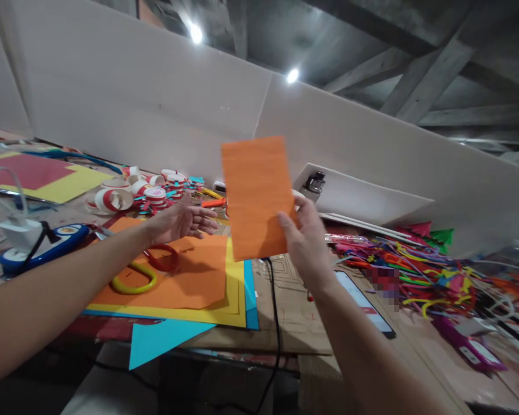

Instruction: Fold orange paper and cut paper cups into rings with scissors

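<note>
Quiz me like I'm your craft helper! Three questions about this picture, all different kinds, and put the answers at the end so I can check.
1. Which hand holds up the orange piece?
A) left
B) right
C) both

2. True or false: the phone lies on top of the scissors.

3. Fill in the blank: right beneath the flat orange sheet, you see ______ paper.

Key:
1. B: the right hand holds it; the left hand is open.
2. False: they lie apart.
3. Yellow.
</note>
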{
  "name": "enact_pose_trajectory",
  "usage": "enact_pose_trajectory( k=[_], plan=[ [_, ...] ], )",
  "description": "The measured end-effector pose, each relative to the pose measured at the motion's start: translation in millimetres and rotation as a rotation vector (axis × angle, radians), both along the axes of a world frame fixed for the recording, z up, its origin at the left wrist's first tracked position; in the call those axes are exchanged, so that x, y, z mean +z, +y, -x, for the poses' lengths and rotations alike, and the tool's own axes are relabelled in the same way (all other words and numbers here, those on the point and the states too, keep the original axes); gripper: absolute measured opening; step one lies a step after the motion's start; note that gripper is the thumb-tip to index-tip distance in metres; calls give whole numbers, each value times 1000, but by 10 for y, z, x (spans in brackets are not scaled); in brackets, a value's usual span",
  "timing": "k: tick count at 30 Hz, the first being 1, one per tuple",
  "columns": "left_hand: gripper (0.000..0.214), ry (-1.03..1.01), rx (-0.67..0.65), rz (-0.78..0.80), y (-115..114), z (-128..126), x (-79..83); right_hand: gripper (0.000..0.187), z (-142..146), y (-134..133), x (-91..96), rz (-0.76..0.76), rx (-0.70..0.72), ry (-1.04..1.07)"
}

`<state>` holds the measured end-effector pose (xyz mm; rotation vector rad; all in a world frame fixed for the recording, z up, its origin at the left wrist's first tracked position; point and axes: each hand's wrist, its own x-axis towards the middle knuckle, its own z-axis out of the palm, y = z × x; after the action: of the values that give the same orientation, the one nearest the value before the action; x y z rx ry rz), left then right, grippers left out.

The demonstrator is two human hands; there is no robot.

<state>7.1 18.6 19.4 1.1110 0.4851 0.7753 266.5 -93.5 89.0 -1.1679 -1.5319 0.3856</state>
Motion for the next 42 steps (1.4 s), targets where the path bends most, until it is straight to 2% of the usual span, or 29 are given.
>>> enact_pose_trajectory(
  k=[2, 4, 7, 9, 11, 14, 18, 21, 23, 25, 28, 32, 34, 36, 39, 42],
  plan=[
    [57, -49, 7, 15, -42, -2, 50, 33, 274, 91, -168, 86, 63, 63],
    [41, -87, 126, -7, -44, 3, 77, 31, 461, 178, -321, 163, 137, 117],
    [13, -103, 345, -39, 28, 38, 98, 33, 568, 255, -470, 276, 270, 199],
    [9, -123, 434, -19, 86, 83, 128, 33, 543, 250, -509, 343, 330, 172],
    [12, -146, 501, 4, 119, 140, 180, 30, 474, 188, -515, 388, 334, 28],
    [14, -137, 514, 65, 113, 220, 272, 27, 379, 5, -497, 392, 329, -272],
    [19, -101, 522, 172, 94, 285, 324, 40, 393, -222, -459, 355, 461, -516],
    [17, -105, 508, 97, 93, 272, 283, 36, 512, -218, -428, 319, 386, -418],
    [14, -115, 474, -23, 81, 227, 228, 35, 622, -147, -409, 322, 338, -220],
    [23, -122, 401, -113, 60, 161, 163, 37, 740, -67, -406, 365, 378, -18],
    [26, -127, 339, -167, 29, 74, 76, 34, 888, 36, -454, 416, 431, 148],
    [26, -128, 317, -186, 45, 58, 36, 33, 924, 189, -549, 439, 287, 270],
    [23, -112, 403, -192, 81, 92, 53, 34, 873, 280, -566, 448, 176, 307],
    [20, -115, 560, -207, 124, 140, 86, 39, 807, 371, -574, 454, 111, 312],
    [13, -153, 790, -202, 181, 212, 143, 45, 734, 513, -612, 487, 62, 282],
    [13, -192, 903, -188, 211, 261, 186, 43, 731, 681, -688, 488, 37, 213]
  ],
)
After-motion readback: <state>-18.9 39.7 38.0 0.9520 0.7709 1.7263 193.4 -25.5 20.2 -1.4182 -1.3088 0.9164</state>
